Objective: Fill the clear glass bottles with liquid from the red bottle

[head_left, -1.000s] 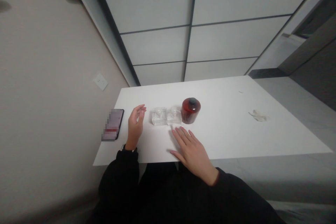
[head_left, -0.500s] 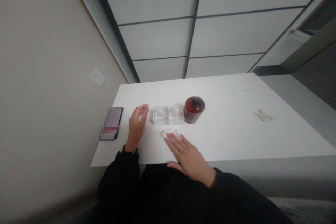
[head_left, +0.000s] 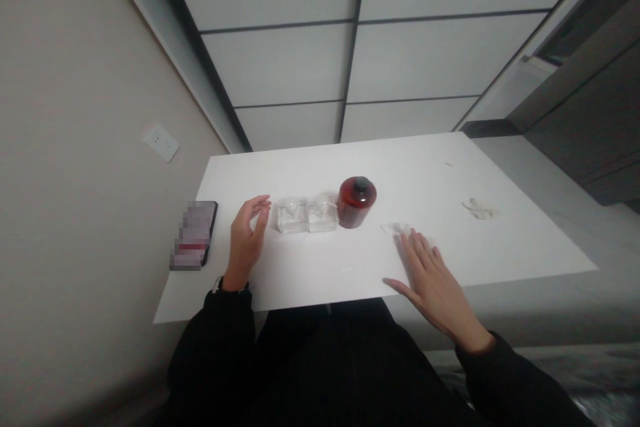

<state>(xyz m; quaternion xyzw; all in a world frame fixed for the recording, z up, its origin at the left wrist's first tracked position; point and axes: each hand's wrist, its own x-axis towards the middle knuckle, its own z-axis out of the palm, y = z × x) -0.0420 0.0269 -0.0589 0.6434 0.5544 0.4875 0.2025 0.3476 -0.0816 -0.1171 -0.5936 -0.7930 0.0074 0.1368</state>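
A dark red jar (head_left: 355,202) with a black lid stands on the white table (head_left: 525,240). Two clear plastic boxes (head_left: 306,214) sit side by side just left of it. My left hand (head_left: 246,242) rests on its edge beside the left box, fingers loosely curled and apart, holding nothing. My right hand (head_left: 434,275) lies flat on the table with fingers stretched out, its fingertips at a small clear scrap (head_left: 395,228) to the right of the jar.
A phone (head_left: 194,242) lies at the table's left edge next to a beige wall with a socket (head_left: 161,142). A crumpled clear wrapper (head_left: 479,208) lies towards the table's right. Panelled wall stands behind the table; grey floor lies to the right.
My right hand has slid to the right along the table, from in front of the clear boxes to the right of the jar, with the clear scrap at its fingertips. The left hand stays put.
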